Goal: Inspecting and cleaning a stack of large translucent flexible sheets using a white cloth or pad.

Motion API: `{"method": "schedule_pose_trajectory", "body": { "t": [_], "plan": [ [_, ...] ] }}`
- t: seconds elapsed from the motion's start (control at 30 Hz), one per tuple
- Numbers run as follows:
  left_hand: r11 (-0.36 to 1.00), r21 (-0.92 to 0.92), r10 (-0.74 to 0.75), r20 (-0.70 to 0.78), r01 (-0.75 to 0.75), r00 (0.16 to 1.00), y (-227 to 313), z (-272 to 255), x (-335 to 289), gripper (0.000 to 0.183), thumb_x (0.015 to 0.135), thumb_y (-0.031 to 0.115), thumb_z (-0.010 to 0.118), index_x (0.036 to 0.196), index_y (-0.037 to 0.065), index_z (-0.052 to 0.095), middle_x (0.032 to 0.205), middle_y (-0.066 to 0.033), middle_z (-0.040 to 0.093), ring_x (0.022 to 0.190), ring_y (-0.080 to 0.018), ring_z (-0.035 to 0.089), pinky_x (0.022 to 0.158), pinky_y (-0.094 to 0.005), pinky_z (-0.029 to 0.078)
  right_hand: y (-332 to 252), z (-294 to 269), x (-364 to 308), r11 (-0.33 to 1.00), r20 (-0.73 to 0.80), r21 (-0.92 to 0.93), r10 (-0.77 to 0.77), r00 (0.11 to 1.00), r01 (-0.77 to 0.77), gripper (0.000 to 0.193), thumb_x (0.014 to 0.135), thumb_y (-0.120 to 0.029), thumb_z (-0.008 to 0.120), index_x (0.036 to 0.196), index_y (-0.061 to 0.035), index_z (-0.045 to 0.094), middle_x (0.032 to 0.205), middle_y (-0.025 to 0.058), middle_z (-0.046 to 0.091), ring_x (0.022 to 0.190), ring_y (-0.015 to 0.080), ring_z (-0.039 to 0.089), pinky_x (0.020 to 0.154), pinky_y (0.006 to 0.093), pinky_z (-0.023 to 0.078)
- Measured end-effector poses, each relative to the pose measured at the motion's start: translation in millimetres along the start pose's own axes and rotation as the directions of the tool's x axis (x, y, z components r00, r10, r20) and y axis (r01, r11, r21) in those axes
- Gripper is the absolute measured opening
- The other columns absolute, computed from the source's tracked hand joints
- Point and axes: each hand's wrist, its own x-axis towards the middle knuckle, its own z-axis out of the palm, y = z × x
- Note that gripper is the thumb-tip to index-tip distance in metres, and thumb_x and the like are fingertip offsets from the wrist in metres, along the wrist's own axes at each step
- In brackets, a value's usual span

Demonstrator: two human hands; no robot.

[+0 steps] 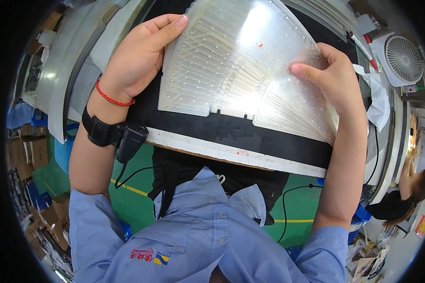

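Between the fingers: a clear flexible membrane sheet [241, 61] with printed traces and rows of small dots, held up over the black work surface [250, 132].
Left hand [134, 59]: grips the sheet's left edge, thumb lying along the top corner, the other fingers curled behind it and hidden.
Right hand [335, 80]: pinches the right edge, thumb on the face, fingers tucked behind the film.
Handling: it looks light, thin and floppy; it bows between the two grips, and glare suggests a slick face. Likely creases easily, so the bare margins seem the safest hold.
Edges: the lower edge below the fingers has a stepped notch; the bench's white front strip [231, 153] runs just beneath.
Open room: dark surface lies bare below the fingertips; beyond the right hand stand a small white fan [403, 59] and pens [363, 47], close by.
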Motion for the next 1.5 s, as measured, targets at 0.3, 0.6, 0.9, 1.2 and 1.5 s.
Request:
{"method": "schedule_pose_trajectory", "body": {
  "t": [0.3, 0.6, 0.9, 1.2, 1.5],
  "plan": [
    [1.000, -0.001, 0.000, -0.073, 0.000, 0.997, 6.9, 14.6, -3.3, 0.037, 0.105, 0.020, 0.047, 0.135, -0.001, 0.054, 0.122, -0.0108, 0.066, 0.108, -0.0146, 0.065, 0.096, -0.0289, 0.052, -7.5, -6.5, -1.3, 0.999, -0.011, 0.003, 0.050, 0.999, -0.050, 0.039, 0.068, -0.024, 0.088, 0.093, 0.0010, 0.072, 0.073, 0.0060, 0.068, 0.062, 0.0123, 0.063, 0.059, 0.0270, 0.049],
    [0.999, -0.006, -0.041, 0.056, 0.041, 0.998, 1.1, 0.7, -0.6, 0.044, 0.105, 0.018, 0.045, 0.143, -0.004, 0.044, 0.130, -0.0130, 0.062, 0.117, -0.0147, 0.061, 0.101, -0.0272, 0.049, -9.2, -4.4, -1.5, 0.998, 0.014, 0.029, 0.056, 0.998, -0.056, 0.038, 0.068, -0.021, 0.089, 0.093, 0.0015, 0.071, 0.075, 0.0064, 0.070, 0.064, 0.0117, 0.063, 0.061, 0.0267, 0.049],
    [0.999, -0.035, 0.004, 0.036, -0.003, 0.999, 3.5, 5.1, -1.5, 0.041, 0.105, 0.019, 0.046, 0.141, -0.001, 0.047, 0.128, -0.0116, 0.062, 0.116, -0.0154, 0.061, 0.101, -0.0288, 0.049, -6.2, -3.8, -0.3, 0.998, 0.042, 0.036, 0.047, 0.998, -0.049, 0.039, 0.069, -0.022, 0.089, 0.093, 0.0019, 0.071, 0.073, 0.0064, 0.069, 0.062, 0.0118, 0.063, 0.059, 0.0268, 0.049],
    [1.000, 0.004, 0.031, -0.036, -0.031, 0.999, 3.5, 9.7, -3.1, 0.040, 0.104, 0.019, 0.051, 0.138, 0.000, 0.050, 0.125, -0.0108, 0.063, 0.115, -0.0155, 0.061, 0.101, -0.0288, 0.048, -1.9, -3.8, 1.0, 0.998, 0.035, 0.039, 0.045, 0.998, -0.046, 0.040, 0.067, -0.024, 0.090, 0.093, 0.0012, 0.072, 0.073, 0.0068, 0.069, 0.062, 0.0127, 0.063, 0.061, 0.0273, 0.049],
    [0.999, 0.033, -0.002, -0.062, 0.004, 0.998, 5.7, 10.9, -3.2, 0.041, 0.104, 0.022, 0.051, 0.138, -0.001, 0.050, 0.125, -0.0102, 0.064, 0.115, -0.0139, 0.061, 0.100, -0.0282, 0.049, -1.4, -3.0, -0.3, 0.999, -0.012, 0.027, 0.045, 0.999, -0.044, 0.040, 0.067, -0.025, 0.090, 0.094, -0.0002, 0.072, 0.074, 0.0067, 0.070, 0.063, 0.0134, 0.064, 0.062, 0.0279, 0.050]
  ]
}}
